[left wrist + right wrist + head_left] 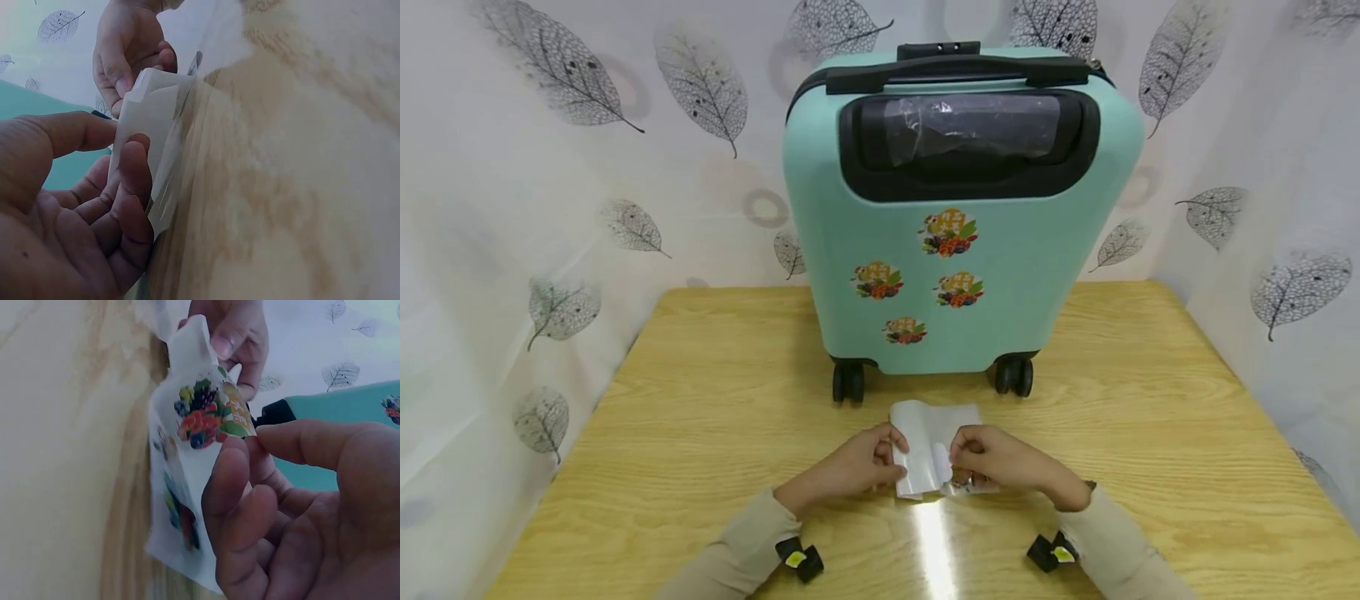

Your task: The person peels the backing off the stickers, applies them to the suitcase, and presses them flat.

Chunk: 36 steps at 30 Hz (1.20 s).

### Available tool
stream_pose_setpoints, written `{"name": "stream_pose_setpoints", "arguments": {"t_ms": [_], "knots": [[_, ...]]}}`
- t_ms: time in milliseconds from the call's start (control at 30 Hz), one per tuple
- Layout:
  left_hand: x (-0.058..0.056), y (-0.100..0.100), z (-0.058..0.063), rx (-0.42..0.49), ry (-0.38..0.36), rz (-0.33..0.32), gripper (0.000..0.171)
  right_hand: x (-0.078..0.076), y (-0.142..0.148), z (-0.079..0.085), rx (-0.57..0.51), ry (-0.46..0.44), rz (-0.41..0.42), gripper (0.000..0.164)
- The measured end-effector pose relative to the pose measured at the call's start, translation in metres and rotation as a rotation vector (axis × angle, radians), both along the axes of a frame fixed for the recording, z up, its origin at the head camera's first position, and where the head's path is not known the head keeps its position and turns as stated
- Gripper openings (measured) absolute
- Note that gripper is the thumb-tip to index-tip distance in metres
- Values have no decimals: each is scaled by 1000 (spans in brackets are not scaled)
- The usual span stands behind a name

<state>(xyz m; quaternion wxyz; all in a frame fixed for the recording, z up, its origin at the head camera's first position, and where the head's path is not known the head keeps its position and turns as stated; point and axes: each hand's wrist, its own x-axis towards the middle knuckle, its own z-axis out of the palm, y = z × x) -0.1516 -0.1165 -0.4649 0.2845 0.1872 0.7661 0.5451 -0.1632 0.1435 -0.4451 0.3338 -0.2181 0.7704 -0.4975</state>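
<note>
Now your left hand (867, 461) is pinching a curled, glossy white sticker sheet (916, 457) before the mint-green hard-shell suitcase (1022, 283), while your right hand (1000, 457), fingers bent, is pinching a round, fruit-printed sticker (205, 417), apparently partly attached.

wall covering (715, 192): white, grey leaf print (700, 79) | table (722, 358): yellowish wood grain | light: glare streak (934, 550) across tabletop

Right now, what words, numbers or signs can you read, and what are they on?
None clearly readable.
Four stickers on the suitcase: pale characters, too small.
Sticker in the right hand: pale characters, too blurred.
Suitcase lock: any numbers too small.
Yellow wrist tags: any marks too small.
</note>
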Motion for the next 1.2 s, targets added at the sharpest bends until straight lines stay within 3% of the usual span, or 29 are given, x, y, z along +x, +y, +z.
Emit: {"name": "stream_pose_setpoints", "arguments": {"t_ms": [300,633,1200], "knots": [[-1,-4,3,-35,25,-20,20,-7,20,8,20,19,29,21],[0,-7,8,-52,22,-18,19,-11,27,7,19,52,48,20],[-3,-15,4,-116,92,-46,17,-13,42,18,20,44,33,23]]}}
